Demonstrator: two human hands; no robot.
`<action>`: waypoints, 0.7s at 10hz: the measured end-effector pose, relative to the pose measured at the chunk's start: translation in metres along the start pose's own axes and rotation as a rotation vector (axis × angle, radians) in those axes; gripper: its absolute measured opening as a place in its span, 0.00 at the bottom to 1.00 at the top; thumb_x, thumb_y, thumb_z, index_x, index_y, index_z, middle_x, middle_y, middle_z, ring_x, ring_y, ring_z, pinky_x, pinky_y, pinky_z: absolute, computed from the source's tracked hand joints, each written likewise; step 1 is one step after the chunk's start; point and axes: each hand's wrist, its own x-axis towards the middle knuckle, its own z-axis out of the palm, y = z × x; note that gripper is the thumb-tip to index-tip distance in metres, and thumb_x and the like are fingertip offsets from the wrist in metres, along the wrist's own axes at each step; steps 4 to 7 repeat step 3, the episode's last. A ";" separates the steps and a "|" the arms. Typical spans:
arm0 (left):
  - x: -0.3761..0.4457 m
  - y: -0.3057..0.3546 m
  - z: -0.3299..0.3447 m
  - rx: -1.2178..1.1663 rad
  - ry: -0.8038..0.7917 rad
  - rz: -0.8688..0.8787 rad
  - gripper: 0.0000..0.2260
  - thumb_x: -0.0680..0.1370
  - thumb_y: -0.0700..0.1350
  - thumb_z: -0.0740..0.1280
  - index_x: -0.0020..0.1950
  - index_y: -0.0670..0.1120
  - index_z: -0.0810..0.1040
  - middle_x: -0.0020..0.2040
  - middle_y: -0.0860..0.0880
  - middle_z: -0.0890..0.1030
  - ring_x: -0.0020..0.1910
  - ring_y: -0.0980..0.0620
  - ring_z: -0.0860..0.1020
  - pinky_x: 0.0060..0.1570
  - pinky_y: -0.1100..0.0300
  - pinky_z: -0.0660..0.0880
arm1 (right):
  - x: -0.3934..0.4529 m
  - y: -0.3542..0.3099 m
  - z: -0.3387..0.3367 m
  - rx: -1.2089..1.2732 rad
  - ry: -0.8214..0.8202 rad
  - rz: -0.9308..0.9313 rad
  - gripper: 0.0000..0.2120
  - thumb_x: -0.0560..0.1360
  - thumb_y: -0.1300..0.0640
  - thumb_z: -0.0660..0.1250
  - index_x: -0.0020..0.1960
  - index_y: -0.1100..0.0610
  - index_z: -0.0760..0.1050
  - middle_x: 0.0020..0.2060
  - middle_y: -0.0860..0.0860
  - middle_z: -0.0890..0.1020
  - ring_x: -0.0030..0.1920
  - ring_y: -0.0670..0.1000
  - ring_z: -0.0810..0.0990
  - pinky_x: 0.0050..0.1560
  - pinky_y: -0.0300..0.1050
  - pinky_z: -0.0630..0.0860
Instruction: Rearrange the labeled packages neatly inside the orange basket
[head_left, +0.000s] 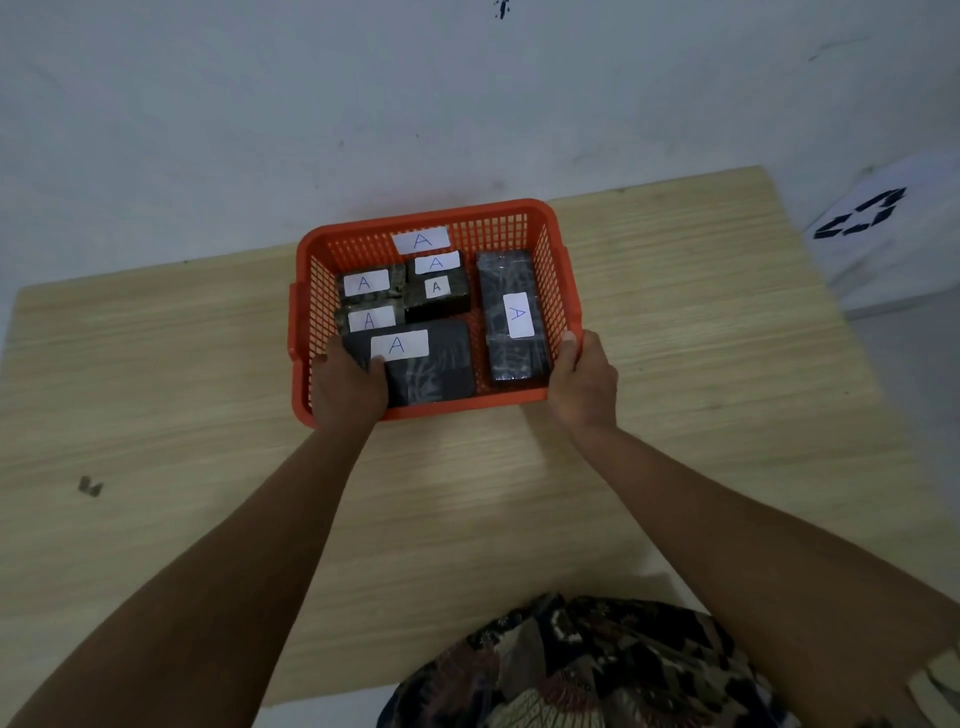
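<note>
Orange basket held at both near corners

Orange basket (540, 213) sits at the centre of the frame on a pale wooden table (675, 415). Inside, a long package (511, 317) labelled A lies along the right wall; a wide package (431, 364) lies near the front left. The left hand (345, 387) reaches over the rim, fingers closed on that wide package. The right hand (584, 379) grips the basket's lower right corner. Smaller labelled packages (436, 288) fill the upper left.

Dim, even, cool-toned lighting with no clear source and no glare. Soft shadows lay under the forearms on the worktop (675, 364). Wide-angle distortion bowed the worktop edges. The whole frame was slightly soft, with the white labels overexposed.
</note>
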 end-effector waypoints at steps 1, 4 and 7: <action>-0.005 0.000 0.002 0.044 0.053 0.062 0.23 0.78 0.46 0.69 0.71 0.43 0.68 0.67 0.37 0.71 0.65 0.37 0.73 0.64 0.43 0.72 | 0.001 0.001 0.001 -0.013 -0.003 -0.009 0.14 0.83 0.50 0.55 0.55 0.57 0.75 0.34 0.42 0.73 0.34 0.47 0.71 0.37 0.39 0.61; -0.014 0.020 -0.018 0.198 0.081 0.379 0.23 0.79 0.49 0.65 0.73 0.43 0.67 0.70 0.40 0.71 0.69 0.40 0.70 0.67 0.42 0.70 | -0.001 -0.014 -0.010 -0.090 -0.040 -0.099 0.16 0.82 0.53 0.57 0.66 0.59 0.70 0.56 0.56 0.78 0.55 0.57 0.77 0.48 0.45 0.69; -0.014 0.020 -0.018 0.198 0.081 0.379 0.23 0.79 0.49 0.65 0.73 0.43 0.67 0.70 0.40 0.71 0.69 0.40 0.70 0.67 0.42 0.70 | -0.001 -0.014 -0.010 -0.090 -0.040 -0.099 0.16 0.82 0.53 0.57 0.66 0.59 0.70 0.56 0.56 0.78 0.55 0.57 0.77 0.48 0.45 0.69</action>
